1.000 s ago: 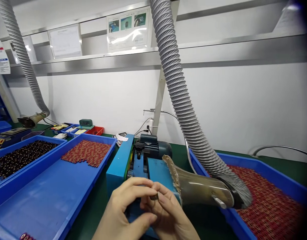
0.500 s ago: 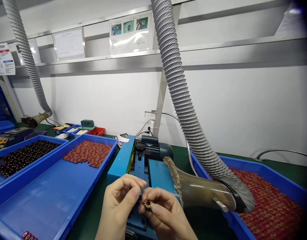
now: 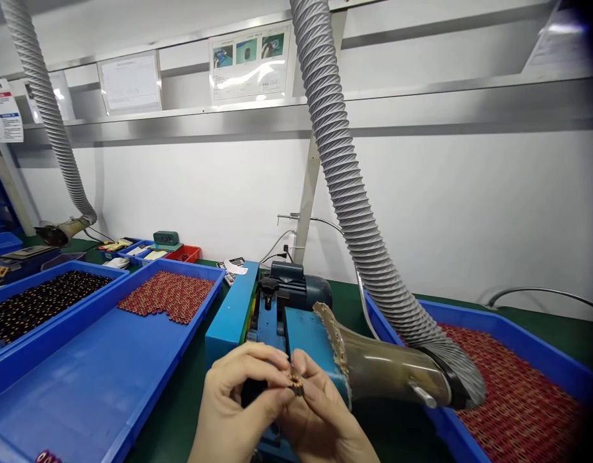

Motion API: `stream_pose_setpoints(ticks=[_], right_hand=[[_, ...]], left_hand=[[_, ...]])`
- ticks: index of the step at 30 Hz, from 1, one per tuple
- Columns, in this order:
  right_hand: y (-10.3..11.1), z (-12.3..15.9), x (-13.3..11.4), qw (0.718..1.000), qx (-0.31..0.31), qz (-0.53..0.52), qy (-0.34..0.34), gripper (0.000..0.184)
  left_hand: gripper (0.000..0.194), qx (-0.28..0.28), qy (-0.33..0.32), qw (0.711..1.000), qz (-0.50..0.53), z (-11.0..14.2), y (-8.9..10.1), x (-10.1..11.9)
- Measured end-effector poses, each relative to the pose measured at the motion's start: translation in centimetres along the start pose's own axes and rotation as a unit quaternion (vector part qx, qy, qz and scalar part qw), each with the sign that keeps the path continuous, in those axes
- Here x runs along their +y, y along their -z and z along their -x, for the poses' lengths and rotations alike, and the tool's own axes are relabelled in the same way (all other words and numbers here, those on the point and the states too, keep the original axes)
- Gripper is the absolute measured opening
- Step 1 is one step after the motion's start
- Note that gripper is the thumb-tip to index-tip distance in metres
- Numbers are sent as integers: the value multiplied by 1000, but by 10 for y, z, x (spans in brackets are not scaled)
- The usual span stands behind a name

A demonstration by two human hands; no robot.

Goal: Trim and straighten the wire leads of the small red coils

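Observation:
A small ring-shaped part with copper-coloured ridges [image 3: 296, 384], like a tiny wound coil, is between my fingertips. My right hand [image 3: 320, 411] pinches it from the right with thumb and fingers. From the left, the thumb and fingertips of my left hand [image 3: 246, 392] close on its other edge. Fingers cover part of the ring. Both hands are just in front of a blue bench machine [image 3: 310, 331] with a dark motor [image 3: 318, 290] behind it. A brownish clear nozzle [image 3: 393, 366] opens toward the machine at its right.
A grey ribbed hose [image 3: 345, 173] runs down to the nozzle. Red rings [image 3: 509, 379] fill a blue tray at right. On the left, one blue tray [image 3: 84, 379] bears red rings [image 3: 168, 292], another black rings [image 3: 45, 302]. Small bins [image 3: 183, 254] stand at the back.
My left hand's fingers have come over onto the ring, which was in my right hand's pinch. The ring has risen slightly, moved right and turned. The view has shifted a little.

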State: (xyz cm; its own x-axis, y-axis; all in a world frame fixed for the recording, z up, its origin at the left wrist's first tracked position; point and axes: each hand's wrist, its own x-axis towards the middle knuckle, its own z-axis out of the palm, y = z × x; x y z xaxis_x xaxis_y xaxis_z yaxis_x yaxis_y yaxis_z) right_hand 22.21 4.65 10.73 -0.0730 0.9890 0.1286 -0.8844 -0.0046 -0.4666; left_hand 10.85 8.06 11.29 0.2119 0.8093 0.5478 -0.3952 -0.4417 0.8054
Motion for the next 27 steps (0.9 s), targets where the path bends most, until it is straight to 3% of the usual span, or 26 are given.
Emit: stream_pose_setpoints(ticks=[6, 12, 15, 17, 19, 23, 27], right_hand=[[3, 0, 0, 997, -52, 50, -38, 30], [1, -2, -3, 993, -80, 82, -38, 36], [1, 0, -4, 994, -61, 93, -19, 35], [3, 1, -4, 993, -37, 109, -2, 35], [5, 3, -3, 992, -15, 128, 5, 35], [5, 4, -2, 987, -17, 159, 8, 36], [1, 3, -2, 989, -41, 143, 2, 35]], left_hand=[[13, 27, 76, 996, 33, 1, 9, 0], [18, 130, 90, 985, 76, 2, 13, 11], [32, 60, 117, 991, 23, 3, 10, 16], [27, -2, 115, 993, -12, 2, 7, 16], [16, -27, 100, 994, -19, 0, 4, 15], [16, -24, 69, 997, -9, -2, 5, 10], [16, 59, 51, 996, 36, 1, 12, 8]])
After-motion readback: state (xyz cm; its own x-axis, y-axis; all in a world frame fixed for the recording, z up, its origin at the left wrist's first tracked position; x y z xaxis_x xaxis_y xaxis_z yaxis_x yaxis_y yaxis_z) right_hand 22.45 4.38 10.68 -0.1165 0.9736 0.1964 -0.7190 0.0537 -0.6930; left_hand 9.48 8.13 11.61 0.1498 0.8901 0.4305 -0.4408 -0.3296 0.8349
